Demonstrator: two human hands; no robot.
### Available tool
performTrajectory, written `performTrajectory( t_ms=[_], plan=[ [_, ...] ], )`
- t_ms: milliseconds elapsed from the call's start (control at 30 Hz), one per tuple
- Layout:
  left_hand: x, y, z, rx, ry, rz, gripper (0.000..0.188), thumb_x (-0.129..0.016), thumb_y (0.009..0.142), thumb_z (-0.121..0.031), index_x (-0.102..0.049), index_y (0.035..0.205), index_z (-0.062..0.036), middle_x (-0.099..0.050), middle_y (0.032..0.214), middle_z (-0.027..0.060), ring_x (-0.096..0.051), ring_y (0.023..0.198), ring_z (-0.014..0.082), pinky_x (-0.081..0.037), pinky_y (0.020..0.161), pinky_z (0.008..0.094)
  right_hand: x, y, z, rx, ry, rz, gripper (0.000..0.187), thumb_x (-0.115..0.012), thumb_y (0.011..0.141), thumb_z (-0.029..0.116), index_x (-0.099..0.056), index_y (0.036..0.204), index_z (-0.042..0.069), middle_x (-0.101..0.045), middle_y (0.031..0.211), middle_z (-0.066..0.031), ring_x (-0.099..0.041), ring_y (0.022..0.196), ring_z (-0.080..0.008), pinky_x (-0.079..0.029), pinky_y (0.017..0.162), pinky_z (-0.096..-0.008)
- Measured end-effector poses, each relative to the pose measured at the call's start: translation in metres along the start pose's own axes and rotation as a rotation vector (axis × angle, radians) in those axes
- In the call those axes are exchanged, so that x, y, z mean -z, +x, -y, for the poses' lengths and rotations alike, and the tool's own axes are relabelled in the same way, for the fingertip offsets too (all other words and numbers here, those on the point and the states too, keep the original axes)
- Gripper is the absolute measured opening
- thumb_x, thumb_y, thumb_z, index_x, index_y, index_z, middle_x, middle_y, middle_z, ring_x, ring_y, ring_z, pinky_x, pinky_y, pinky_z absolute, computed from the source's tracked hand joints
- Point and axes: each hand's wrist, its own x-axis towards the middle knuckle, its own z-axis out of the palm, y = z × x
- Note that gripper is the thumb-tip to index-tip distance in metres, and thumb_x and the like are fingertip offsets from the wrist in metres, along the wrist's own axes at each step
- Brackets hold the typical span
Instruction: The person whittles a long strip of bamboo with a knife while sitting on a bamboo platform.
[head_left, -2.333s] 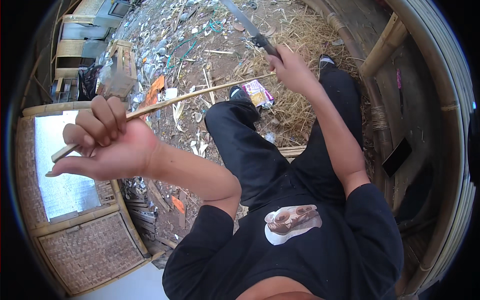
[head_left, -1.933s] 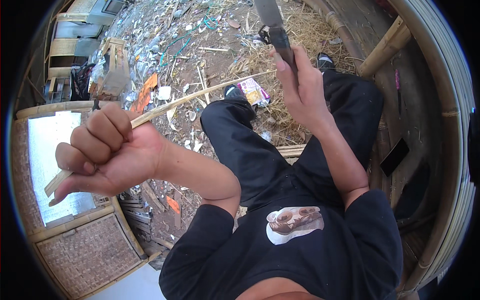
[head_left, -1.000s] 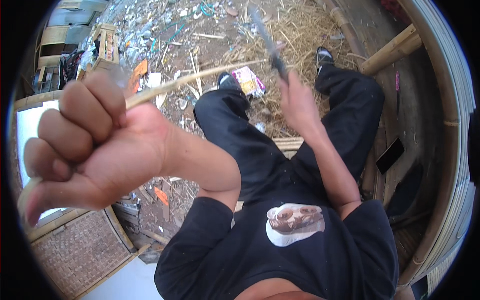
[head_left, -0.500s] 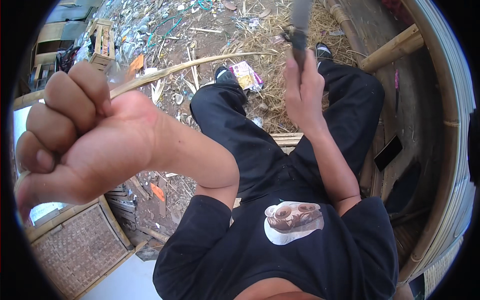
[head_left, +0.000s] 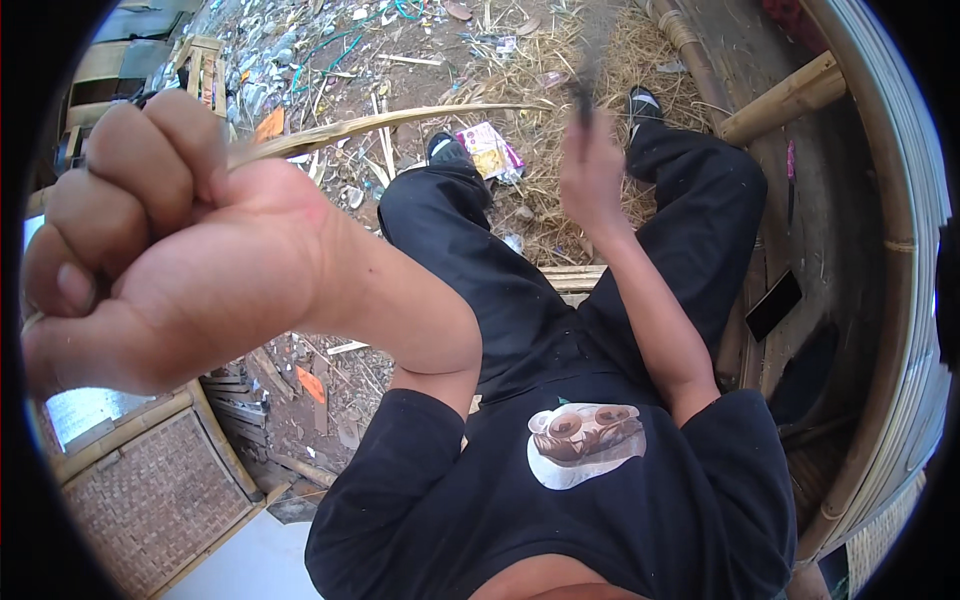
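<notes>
My left hand (head_left: 170, 240) is raised close at the left, its fingers curled closed around a long, thin bamboo strip (head_left: 370, 121). From the fist the strip runs rightward past my left knee, tapering to a tip over the straw. A frayed, split-looking stretch shows along its middle. Above my right knee, my right hand (head_left: 592, 180) is wrapped around the dark handle of a knife (head_left: 584, 98). Its blade points away from me and is smeared by motion. A gap separates the knife from the strip's tip.
Straw (head_left: 560, 210) and litter cover the ground between my feet, with a purple-and-yellow packet (head_left: 489, 150) beside my left shoe. A phone (head_left: 774, 306) lies at my right, near a pink-handled tool (head_left: 791, 185). Bamboo poles (head_left: 785, 98) border the right side; a woven panel (head_left: 160, 490) sits lower left.
My right hand has shifted slightly left and down with the knife, which is now more blurred. The left fist has moved a little up and to the left, still holding the strip.
</notes>
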Motion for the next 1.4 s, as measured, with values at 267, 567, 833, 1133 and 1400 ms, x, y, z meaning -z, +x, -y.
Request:
performTrajectory(
  t_ms=[267, 567, 833, 1133, 1400],
  plan=[
    [0.02, 0.004, 0.012, 0.011, -0.111, 0.038, 0.038, -0.033, 0.094, -0.033, -0.016, 0.063, -0.0183, -0.009, 0.049, -0.0035, -0.005, 0.043, 0.0083, -0.009, 0.042, 0.025, 0.007, 0.023, 0.033, -0.201, -0.387, 0.354, 0.026, -0.046, 0.095, 0.026, -0.049, 0.098, 0.0, -0.057, 0.065, -0.0231, -0.06, 0.063, -0.0409, -0.041, 0.056, -0.0505],
    [0.008, 0.001, 0.013, 0.009, -0.073, -0.047, 0.043, -0.033, 0.095, -0.033, -0.013, 0.06, -0.018, -0.01, 0.049, -0.0035, -0.004, 0.043, 0.0083, -0.007, 0.042, 0.0245, 0.002, 0.029, -0.026, -0.227, -0.66, 0.556, 0.029, -0.045, 0.094, 0.029, -0.049, 0.104, 0.002, -0.06, 0.071, -0.0248, -0.061, 0.074, -0.0417, -0.044, 0.067, -0.052],
    [0.006, 0.006, 0.013, -0.009, -0.117, 0.029, 0.045, -0.033, 0.095, -0.035, -0.013, 0.059, -0.0179, -0.01, 0.048, -0.0035, -0.005, 0.043, 0.0085, -0.007, 0.042, 0.0251, -0.011, 0.002, -0.035, 0.07, -0.48, 0.269, 0.021, -0.048, 0.094, 0.022, -0.047, 0.094, 0.002, -0.059, 0.069, -0.0216, -0.058, 0.062, -0.0415, -0.039, 0.053, -0.0492],
    [0.015, 0.005, 0.014, 0.02, -0.129, 0.007, 0.045, -0.032, 0.096, -0.032, -0.011, 0.058, -0.0176, -0.01, 0.048, -0.0029, -0.006, 0.043, 0.0093, -0.009, 0.042, 0.0251, -0.002, 0.033, 0.033, 0.044, -0.313, 0.231, 0.019, -0.049, 0.092, 0.022, -0.046, 0.095, 0.004, -0.058, 0.068, -0.025, -0.06, 0.068, -0.0432, -0.044, 0.06, -0.0531],
    [0.009, 0.006, 0.019, 0.038, -0.186, 0.033, 0.046, -0.033, 0.096, -0.033, -0.013, 0.058, -0.018, -0.01, 0.048, -0.0031, -0.007, 0.044, 0.0089, -0.011, 0.041, 0.0246, -0.006, 0.015, -0.071, -0.197, -0.73, 0.516, 0.02, -0.05, 0.093, 0.022, -0.046, 0.095, 0.003, -0.057, 0.065, -0.0238, -0.057, 0.068, -0.0441, -0.04, 0.057, -0.0502]
  ],
)
